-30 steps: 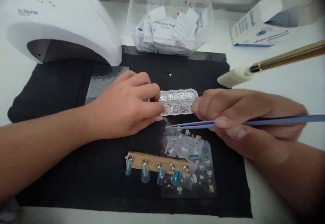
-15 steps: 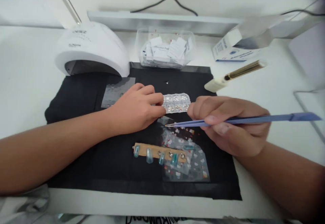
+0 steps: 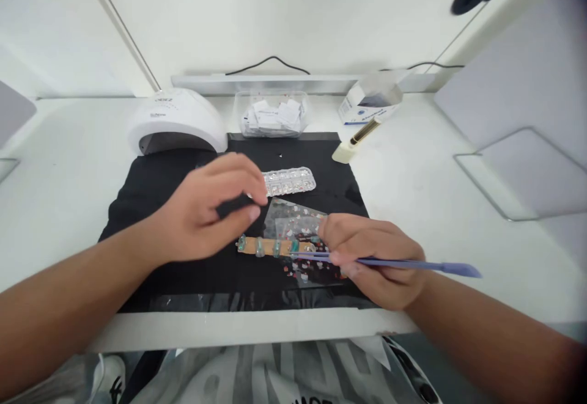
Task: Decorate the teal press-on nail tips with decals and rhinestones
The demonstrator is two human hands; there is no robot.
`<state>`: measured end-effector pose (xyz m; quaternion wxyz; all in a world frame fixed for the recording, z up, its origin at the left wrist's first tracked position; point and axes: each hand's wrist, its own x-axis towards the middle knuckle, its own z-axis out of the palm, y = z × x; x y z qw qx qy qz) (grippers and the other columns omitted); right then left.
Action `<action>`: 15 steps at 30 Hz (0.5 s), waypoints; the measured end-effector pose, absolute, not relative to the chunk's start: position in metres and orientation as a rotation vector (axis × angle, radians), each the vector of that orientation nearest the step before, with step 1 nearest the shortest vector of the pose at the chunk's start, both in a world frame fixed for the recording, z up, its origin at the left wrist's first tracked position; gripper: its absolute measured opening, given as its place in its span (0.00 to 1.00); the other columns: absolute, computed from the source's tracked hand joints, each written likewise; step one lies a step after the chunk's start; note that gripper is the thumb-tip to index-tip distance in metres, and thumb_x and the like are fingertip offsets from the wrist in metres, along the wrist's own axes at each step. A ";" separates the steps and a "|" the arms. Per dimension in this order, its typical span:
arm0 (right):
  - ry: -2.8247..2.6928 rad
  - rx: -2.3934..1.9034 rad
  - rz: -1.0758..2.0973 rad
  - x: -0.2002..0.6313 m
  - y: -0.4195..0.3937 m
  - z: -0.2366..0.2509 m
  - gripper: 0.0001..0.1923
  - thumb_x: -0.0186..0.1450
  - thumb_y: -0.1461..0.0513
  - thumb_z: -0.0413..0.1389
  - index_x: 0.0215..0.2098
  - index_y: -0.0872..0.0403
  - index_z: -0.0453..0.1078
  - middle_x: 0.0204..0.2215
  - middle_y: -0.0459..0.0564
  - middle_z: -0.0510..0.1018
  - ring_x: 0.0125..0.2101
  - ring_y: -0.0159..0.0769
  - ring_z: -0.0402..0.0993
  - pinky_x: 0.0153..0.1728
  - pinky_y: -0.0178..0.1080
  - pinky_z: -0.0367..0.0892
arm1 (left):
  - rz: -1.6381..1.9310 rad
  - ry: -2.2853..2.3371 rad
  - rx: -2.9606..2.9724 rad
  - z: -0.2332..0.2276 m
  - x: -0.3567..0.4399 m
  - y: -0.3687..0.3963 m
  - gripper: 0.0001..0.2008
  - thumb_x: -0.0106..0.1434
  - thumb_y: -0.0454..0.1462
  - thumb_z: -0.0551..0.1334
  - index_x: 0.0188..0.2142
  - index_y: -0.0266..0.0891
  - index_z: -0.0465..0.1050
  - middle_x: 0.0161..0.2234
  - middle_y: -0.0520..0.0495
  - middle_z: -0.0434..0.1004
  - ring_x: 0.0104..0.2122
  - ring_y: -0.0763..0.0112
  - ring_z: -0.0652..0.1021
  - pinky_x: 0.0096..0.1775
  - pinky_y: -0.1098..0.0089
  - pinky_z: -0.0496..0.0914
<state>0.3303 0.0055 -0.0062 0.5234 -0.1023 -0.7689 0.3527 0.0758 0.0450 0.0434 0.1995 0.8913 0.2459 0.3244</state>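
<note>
Tweezers (image 3: 403,264) now nearer nail strip (image 3: 275,246)

A mat (image 3: 183,282) lies on the table (image 3: 413,184). At its far left sits the lamp (image 3: 177,121), right of it the tub of pads (image 3: 273,115), further right a box (image 3: 369,103). On the mat, the gem tray (image 3: 288,181) lies beyond the sticker sheets (image 3: 293,217) and nail holder (image 3: 270,246)
</note>
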 end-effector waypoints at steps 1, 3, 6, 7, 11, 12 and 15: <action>-1.834 -0.248 0.836 0.329 0.006 -0.009 0.12 0.55 0.74 0.51 0.34 0.60 0.72 0.22 0.50 0.72 0.24 0.32 0.66 0.26 0.38 0.66 | 0.888 0.624 2.509 0.040 0.074 0.039 0.06 0.61 0.28 0.59 0.37 0.38 0.70 0.38 0.45 0.73 0.38 0.69 0.74 0.41 0.66 0.71; -1.840 -0.264 0.840 0.327 0.006 -0.014 0.10 0.56 0.73 0.51 0.34 0.59 0.71 0.22 0.50 0.71 0.24 0.32 0.66 0.26 0.39 0.66 | 0.848 0.510 2.543 0.028 0.070 0.033 0.08 0.60 0.27 0.58 0.37 0.39 0.69 0.38 0.45 0.73 0.38 0.68 0.73 0.40 0.63 0.71; -1.896 -0.274 0.854 0.328 0.006 -0.016 0.09 0.59 0.72 0.51 0.34 0.59 0.70 0.23 0.50 0.71 0.24 0.32 0.66 0.27 0.39 0.67 | 0.785 0.413 2.577 0.010 0.070 0.033 0.10 0.57 0.27 0.58 0.37 0.41 0.69 0.39 0.43 0.74 0.38 0.65 0.73 0.40 0.60 0.72; -1.923 -0.282 0.857 0.329 0.005 -0.015 0.08 0.60 0.72 0.51 0.34 0.58 0.70 0.24 0.49 0.71 0.24 0.32 0.66 0.27 0.39 0.68 | 0.774 0.384 2.578 0.006 0.071 0.034 0.11 0.56 0.28 0.58 0.38 0.41 0.68 0.39 0.43 0.74 0.38 0.64 0.73 0.40 0.59 0.72; -2.006 -0.367 0.853 0.334 0.003 -0.012 0.08 0.60 0.73 0.50 0.32 0.57 0.69 0.24 0.48 0.71 0.25 0.31 0.66 0.29 0.39 0.70 | 0.710 0.300 2.575 0.001 0.075 0.040 0.11 0.56 0.31 0.59 0.40 0.40 0.69 0.40 0.42 0.74 0.40 0.62 0.73 0.43 0.57 0.73; -2.019 -0.375 0.847 0.334 0.003 -0.011 0.09 0.59 0.73 0.51 0.32 0.57 0.69 0.24 0.48 0.71 0.26 0.31 0.66 0.30 0.40 0.71 | 0.685 0.296 2.584 0.001 0.076 0.040 0.11 0.57 0.31 0.59 0.40 0.39 0.69 0.40 0.41 0.74 0.41 0.61 0.73 0.43 0.57 0.73; -2.029 -0.357 0.833 0.335 0.003 -0.011 0.10 0.57 0.74 0.51 0.33 0.58 0.69 0.24 0.49 0.71 0.25 0.32 0.67 0.30 0.41 0.71 | 0.662 0.290 2.610 0.003 0.074 0.042 0.09 0.57 0.31 0.60 0.39 0.38 0.70 0.40 0.41 0.74 0.42 0.60 0.73 0.43 0.56 0.73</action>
